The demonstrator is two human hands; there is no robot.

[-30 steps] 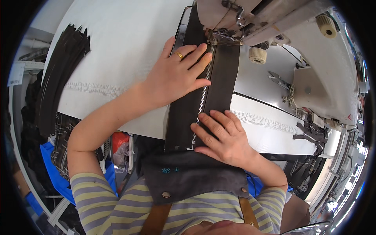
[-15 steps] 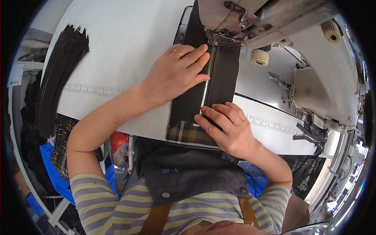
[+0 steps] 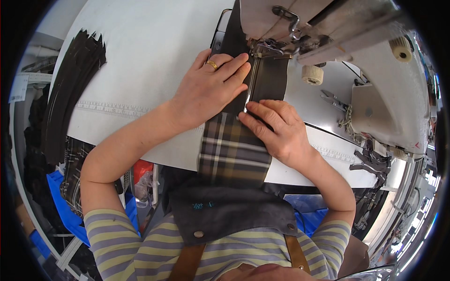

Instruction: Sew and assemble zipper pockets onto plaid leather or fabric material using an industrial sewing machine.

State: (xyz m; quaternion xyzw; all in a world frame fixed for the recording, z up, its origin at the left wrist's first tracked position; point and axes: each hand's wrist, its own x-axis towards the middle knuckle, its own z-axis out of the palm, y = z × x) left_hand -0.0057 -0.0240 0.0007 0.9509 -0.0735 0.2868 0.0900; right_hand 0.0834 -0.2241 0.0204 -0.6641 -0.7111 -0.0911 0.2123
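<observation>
Less zip [image 3: 250, 86] is remaining this side of the m/c [image 3: 393, 100], more plaid cloth [image 3: 234, 145] showing, L hand [image 3: 211, 89] lying flat, R hand [image 3: 279, 129] creeping nearer, grip narrow, pinch unclear.

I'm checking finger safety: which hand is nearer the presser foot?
Left. The left hand reaches just short of the presser foot; the right hand is farther back, by the near end of the zipper.
</observation>
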